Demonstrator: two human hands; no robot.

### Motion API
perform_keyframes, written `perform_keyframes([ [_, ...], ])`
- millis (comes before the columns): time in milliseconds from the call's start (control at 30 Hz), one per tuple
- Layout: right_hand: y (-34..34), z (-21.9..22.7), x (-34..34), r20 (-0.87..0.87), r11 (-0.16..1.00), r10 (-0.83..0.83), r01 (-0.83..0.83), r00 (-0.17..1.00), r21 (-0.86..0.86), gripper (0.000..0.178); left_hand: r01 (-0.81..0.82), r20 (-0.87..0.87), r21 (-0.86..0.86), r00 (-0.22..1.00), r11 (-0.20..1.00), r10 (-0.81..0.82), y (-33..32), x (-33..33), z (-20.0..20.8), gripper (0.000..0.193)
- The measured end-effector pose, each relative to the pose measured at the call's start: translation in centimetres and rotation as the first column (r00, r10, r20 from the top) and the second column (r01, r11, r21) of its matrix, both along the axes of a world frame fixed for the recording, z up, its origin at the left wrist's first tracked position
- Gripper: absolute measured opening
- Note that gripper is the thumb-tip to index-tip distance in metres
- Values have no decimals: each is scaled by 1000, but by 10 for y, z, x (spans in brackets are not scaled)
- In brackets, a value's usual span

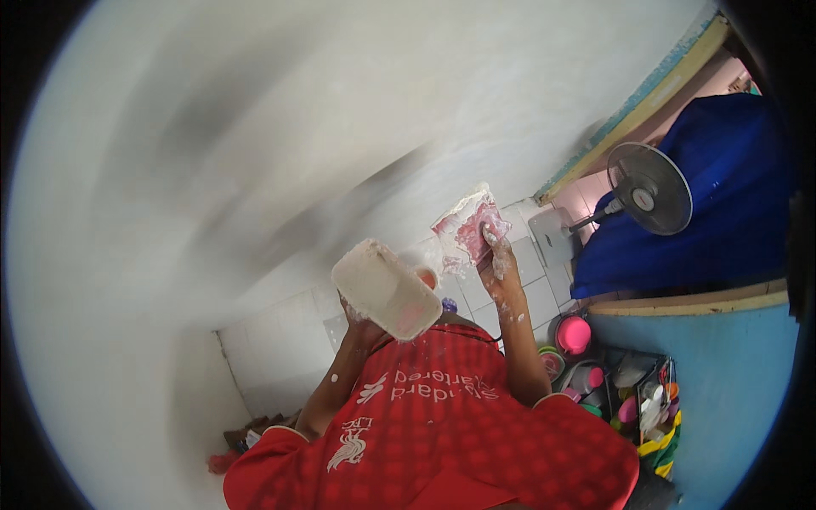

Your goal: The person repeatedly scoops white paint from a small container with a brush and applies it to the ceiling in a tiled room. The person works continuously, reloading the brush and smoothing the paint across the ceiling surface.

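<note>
My left hand [364, 326] grips a shallow rectangular container [378, 285] from below and behind, so most of its fingers are hidden. The container is coated with whitish paste, with a pinkish patch showing near one end. In my right hand [500, 262] is a flat, reddish scraper [476, 231], its edges thickly smeared with the same white paste. My right thumb presses on its face. White smears cover the right fingers and spot both forearms. The scraper is held a little apart from the container, to its right, and appears close to the wall [408, 110].
Grey, darker streaks mark the white wall. To the right, a fan [650, 189] stands on the tiled floor [529, 265] before a blue curtain [722, 187] in a doorway. Plastic kitchenware [574, 335] and a crowded rack [650, 399] sit beside a blue wall [722, 365] at lower right.
</note>
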State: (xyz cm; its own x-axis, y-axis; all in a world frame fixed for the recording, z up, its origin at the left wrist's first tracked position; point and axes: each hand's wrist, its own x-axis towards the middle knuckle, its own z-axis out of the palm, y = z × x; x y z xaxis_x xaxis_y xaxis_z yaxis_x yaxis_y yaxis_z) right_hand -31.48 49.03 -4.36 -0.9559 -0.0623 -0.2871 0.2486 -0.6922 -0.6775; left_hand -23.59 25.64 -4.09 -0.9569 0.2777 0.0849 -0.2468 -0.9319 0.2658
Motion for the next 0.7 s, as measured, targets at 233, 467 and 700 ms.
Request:
perform_keyframes([
  [233,22,-95,-28,151,974,217,-203,964,-102,25,-146,92,74,986,987,139,47,17,-17,65],
  [467,23,-133,-37,138,819,546,-492,827,-294,32,-414,280,102,884,904,374,90,58,-25,67],
  [700,10,-156,-35,111,787,542,-457,833,-414,30,-503,348,54,819,863,455,98,90,-22,68],
])
